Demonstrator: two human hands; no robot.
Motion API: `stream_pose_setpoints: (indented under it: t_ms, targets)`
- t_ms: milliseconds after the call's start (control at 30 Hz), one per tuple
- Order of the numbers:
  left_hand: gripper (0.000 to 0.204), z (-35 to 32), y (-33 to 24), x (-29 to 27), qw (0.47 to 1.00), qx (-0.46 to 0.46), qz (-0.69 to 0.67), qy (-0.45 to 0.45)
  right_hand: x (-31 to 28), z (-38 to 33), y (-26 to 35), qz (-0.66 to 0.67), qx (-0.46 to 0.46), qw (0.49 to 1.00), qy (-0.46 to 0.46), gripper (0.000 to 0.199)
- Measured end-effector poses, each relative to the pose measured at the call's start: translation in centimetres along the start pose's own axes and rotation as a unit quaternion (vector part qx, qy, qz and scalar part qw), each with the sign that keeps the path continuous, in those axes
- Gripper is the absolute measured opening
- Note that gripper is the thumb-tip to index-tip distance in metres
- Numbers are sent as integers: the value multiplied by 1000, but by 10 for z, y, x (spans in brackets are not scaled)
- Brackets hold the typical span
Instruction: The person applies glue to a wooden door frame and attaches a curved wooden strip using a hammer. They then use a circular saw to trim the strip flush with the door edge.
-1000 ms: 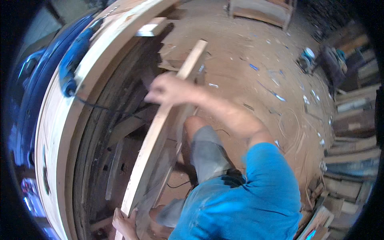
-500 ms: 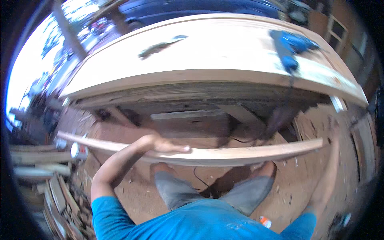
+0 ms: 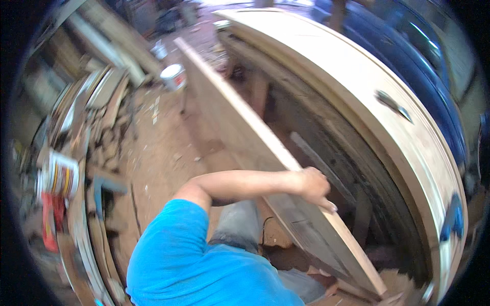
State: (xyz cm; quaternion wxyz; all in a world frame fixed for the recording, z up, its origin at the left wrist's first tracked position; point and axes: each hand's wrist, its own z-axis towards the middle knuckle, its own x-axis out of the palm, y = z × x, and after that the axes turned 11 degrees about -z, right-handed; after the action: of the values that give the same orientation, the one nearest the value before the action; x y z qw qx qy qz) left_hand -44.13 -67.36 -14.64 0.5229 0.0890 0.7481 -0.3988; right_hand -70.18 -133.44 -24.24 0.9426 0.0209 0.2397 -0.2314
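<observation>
A long, wide wooden panel (image 3: 219,109) stands on its edge close against my legs, running from the far left to the near right. My left hand (image 3: 312,187) is closed over its top edge, thumb lying along the wood. By the panel's near end, at the lower rim, a blurred patch may be my right hand, but its fingers cannot be made out. Beyond the panel is a workbench with a pale wooden top (image 3: 352,66). On that top lie a slim hand tool (image 3: 393,104), too blurred to name, and a blue power drill (image 3: 452,219).
Scrap boards (image 3: 102,97) are piled along the left. A white bucket (image 3: 173,76) stands by the panel's far end; another (image 3: 62,176) sits at the left above a red object (image 3: 51,222). A blue car (image 3: 398,46) is behind the bench. Wood bits litter the dirt floor (image 3: 158,153).
My view has swung left, so bench and panel now slant across the picture. My left hand stays on the panel's top edge. My right arm, earlier reaching to the panel's right end, is mostly gone from sight.
</observation>
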Motion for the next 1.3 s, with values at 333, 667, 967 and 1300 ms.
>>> stream_pose_setpoints:
  t_ms: [333,667,967,1300]
  targets:
    - [70,3,8,10,983,6,-52,-173,-92,68,416,313,-257,876,262,48]
    - [46,33,20,10,946,69,-65,-310,-66,79,456,205,-198,904,318,58]
    - [34,39,40,54,856,179,-8,-485,-42,70,466,189,-181,939,221,61]
    - [43,79,46,49,877,143,-11,-458,-16,77,465,187,-133,934,275,63]
